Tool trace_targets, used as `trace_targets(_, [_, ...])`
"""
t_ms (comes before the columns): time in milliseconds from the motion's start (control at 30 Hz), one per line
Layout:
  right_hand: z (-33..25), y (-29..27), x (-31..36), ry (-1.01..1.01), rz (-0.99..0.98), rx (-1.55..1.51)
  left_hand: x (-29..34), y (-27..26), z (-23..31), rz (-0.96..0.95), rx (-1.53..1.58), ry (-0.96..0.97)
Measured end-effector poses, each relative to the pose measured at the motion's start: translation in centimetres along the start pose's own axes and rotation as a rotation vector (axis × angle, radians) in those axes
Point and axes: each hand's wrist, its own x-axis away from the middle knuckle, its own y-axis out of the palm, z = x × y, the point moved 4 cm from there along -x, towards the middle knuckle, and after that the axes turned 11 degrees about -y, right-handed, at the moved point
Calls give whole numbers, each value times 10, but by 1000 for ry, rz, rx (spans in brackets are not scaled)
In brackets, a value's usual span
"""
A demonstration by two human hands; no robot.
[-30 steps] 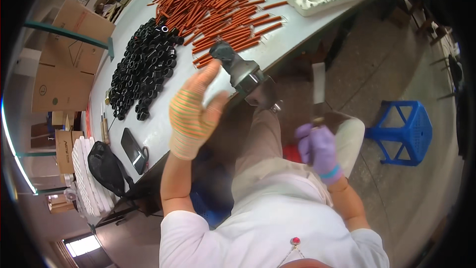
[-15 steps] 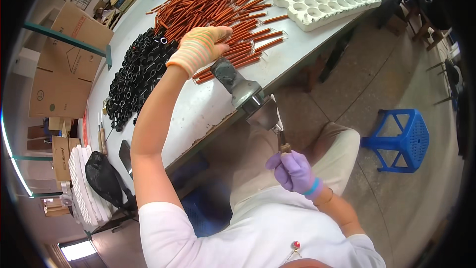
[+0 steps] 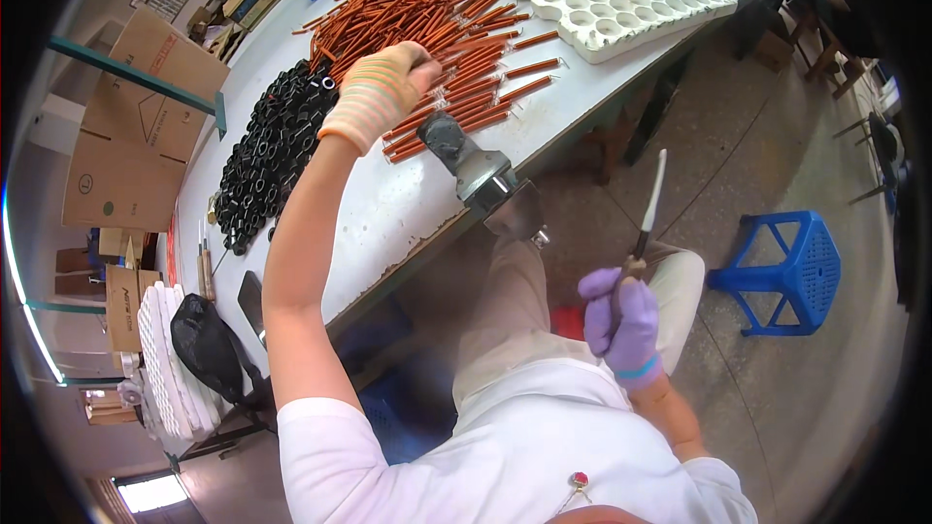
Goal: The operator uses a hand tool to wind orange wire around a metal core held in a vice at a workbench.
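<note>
My left hand (image 3: 374, 97), in a striped knit glove, is at the near edge of a heap of copper-coloured wound rods (image 3: 393, 15) with thin wire ends. Its thumb and fingers are drawn together; what they hold, if anything, is hidden. Out over the floor, my right hand (image 3: 621, 325), in a purple glove, grips the wooden handle of a hand tool (image 3: 649, 213) with a slim pale blade, tip upward. Between the hands, a grey metal fixture (image 3: 482, 180) sticks out past the table edge, a dark round end on its table side. The tool is apart from it.
A pile of small black rings (image 3: 267, 150) lies left of the rods. Beyond them stands a white tray with round pockets (image 3: 621, 0), a few copper coils in one corner. A blue plastic stool (image 3: 786, 277) stands on the floor at right. Cardboard boxes (image 3: 146, 126) are at left.
My right hand has moved right and drawn the tool away from the fixture, its blade now standing free. My left hand has shifted slightly left, and its fingers have curled in.
</note>
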Motion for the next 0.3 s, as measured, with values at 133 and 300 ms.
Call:
trace_targets(133, [38,19,-6,322,-260,154,51,-29,-15,93,491,77])
trace_targets(300, [21,-10,18,193,-110,-53,125,-17,-11,52,862,99])
